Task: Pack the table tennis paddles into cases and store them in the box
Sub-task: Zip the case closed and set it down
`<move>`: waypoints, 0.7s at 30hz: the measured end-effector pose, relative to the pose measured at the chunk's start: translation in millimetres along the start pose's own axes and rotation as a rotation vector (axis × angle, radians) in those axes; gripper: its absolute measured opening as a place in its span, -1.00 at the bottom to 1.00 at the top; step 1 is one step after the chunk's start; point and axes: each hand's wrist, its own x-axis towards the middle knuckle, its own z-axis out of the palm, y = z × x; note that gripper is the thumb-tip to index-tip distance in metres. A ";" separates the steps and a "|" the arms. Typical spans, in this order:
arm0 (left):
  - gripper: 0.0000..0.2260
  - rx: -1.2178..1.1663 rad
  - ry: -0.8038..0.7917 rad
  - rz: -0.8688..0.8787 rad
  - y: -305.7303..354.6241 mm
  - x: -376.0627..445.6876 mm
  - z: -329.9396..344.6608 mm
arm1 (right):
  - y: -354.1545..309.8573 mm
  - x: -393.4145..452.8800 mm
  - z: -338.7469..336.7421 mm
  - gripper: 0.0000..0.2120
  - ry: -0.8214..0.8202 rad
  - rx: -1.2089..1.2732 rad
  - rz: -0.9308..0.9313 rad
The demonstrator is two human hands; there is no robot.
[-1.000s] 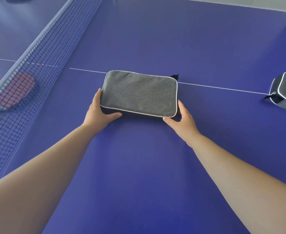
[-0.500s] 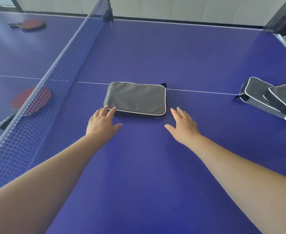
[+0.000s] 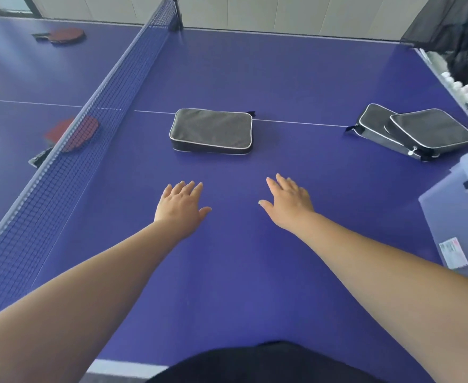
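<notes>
Table tennis room, indoors.
Blue table (image 3: pixel 227 266) with net (image 3: pixel 69 150) filling view; red paddles (image 3: pixel 67 35) lying about; pale panelled wall (image 3: pixel 282 15) showing behind.

Both hands, left hand (image 3: pixel 181 210) and right hand (image 3: pixel 288 203), flat and empty over the table (image 3: pixel 241 272), near a closed grey case (image 3: pixel 212 131). Two more cases (image 3: pixel 409 132) overlap at right beside a clear box (image 3: pixel 454 217); two red paddles (image 3: pixel 73 129) beyond the net (image 3: pixel 69 150).

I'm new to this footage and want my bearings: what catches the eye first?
A grey case lies flat mid-table on the white line, with two open hands, left hand and right hand, hovering short of it. Two more cases overlap at the right, and two red paddles lie beyond the net.
</notes>
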 end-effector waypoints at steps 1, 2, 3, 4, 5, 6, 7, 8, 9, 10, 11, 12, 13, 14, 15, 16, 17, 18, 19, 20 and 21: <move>-0.38 0.001 -0.002 -0.005 6.2 -13.2 3.1 | 0.5 -12.8 3.4 -0.36 -0.003 0.006 -0.013; -0.38 -0.003 -0.001 -0.012 12.9 -27.3 6.7 | 1.7 -27.3 7.5 -0.36 -0.009 0.015 -0.027; -0.39 -0.012 0.000 -0.023 19.3 -41.5 10.2 | 3.2 -42.1 11.8 -0.37 -0.019 0.028 -0.041; -0.39 -0.022 0.001 -0.037 25.8 -56.1 13.7 | 5.5 -57.0 16.2 -0.37 -0.027 0.036 -0.054; -0.39 -0.027 0.001 -0.051 32.5 -71.2 17.2 | 8.5 -71.7 20.4 -0.37 -0.033 0.036 -0.067; -0.39 -0.028 -0.001 -0.064 39.3 -86.2 20.4 | 11.8 -85.5 24.3 -0.37 -0.035 0.027 -0.081; -0.39 -0.029 -0.003 -0.076 46.0 -100.9 23.1 | 15.1 -98.3 27.5 -0.36 -0.035 0.014 -0.094; -0.39 -0.030 -0.004 -0.087 52.6 -115.1 25.2 | 18.1 -110.2 29.9 -0.36 -0.033 0.002 -0.106; -0.39 -0.031 -0.003 -0.098 58.9 -129.2 26.8 | 20.4 -121.4 31.9 -0.36 -0.031 -0.007 -0.117; -0.39 -0.035 0.001 -0.110 64.4 -143.0 28.1 | 22.0 -132.1 33.4 -0.36 -0.029 -0.012 -0.127; -0.39 -0.040 0.008 -0.121 69.3 -156.8 29.3 | 22.6 -142.4 35.1 -0.36 -0.026 -0.017 -0.138; -0.39 -0.042 0.013 -0.131 73.3 -170.9 31.0 | 22.1 -152.9 36.7 -0.36 -0.025 -0.023 -0.152; -0.39 -0.040 0.012 -0.140 76.5 -185.4 32.9 | 20.5 -163.5 38.6 -0.36 -0.029 -0.029 -0.166; -0.39 -0.033 0.004 -0.147 78.8 -199.8 35.2 | 18.0 -174.1 40.8 -0.36 -0.036 -0.033 -0.181; -0.38 -0.024 -0.007 -0.155 80.3 -214.6 38.2 | 14.4 -185.4 43.9 -0.37 -0.045 -0.034 -0.196; -0.38 -0.013 -0.016 -0.164 81.2 -229.0 41.9 | 10.3 -197.0 47.8 -0.37 -0.050 -0.034 -0.210; -0.38 -0.001 -0.020 -0.172 81.6 -242.5 45.7 | 5.9 -208.3 51.9 -0.37 -0.052 -0.034 -0.225; -0.38 0.009 -0.024 -0.182 81.5 -255.3 49.4 | 1.3 -219.2 55.7 -0.37 -0.057 -0.036 -0.240; -0.38 0.013 -0.029 -0.193 80.9 -268.0 52.7 | -3.5 -229.8 59.2 -0.37 -0.062 -0.039 -0.255; -0.37 0.013 -0.034 -0.205 80.1 -280.1 56.1 | -8.3 -240.1 62.4 -0.36 -0.068 -0.043 -0.267; -0.37 0.009 -0.037 -0.217 78.8 -291.5 59.5 | -13.6 -249.8 65.5 -0.36 -0.076 -0.044 -0.275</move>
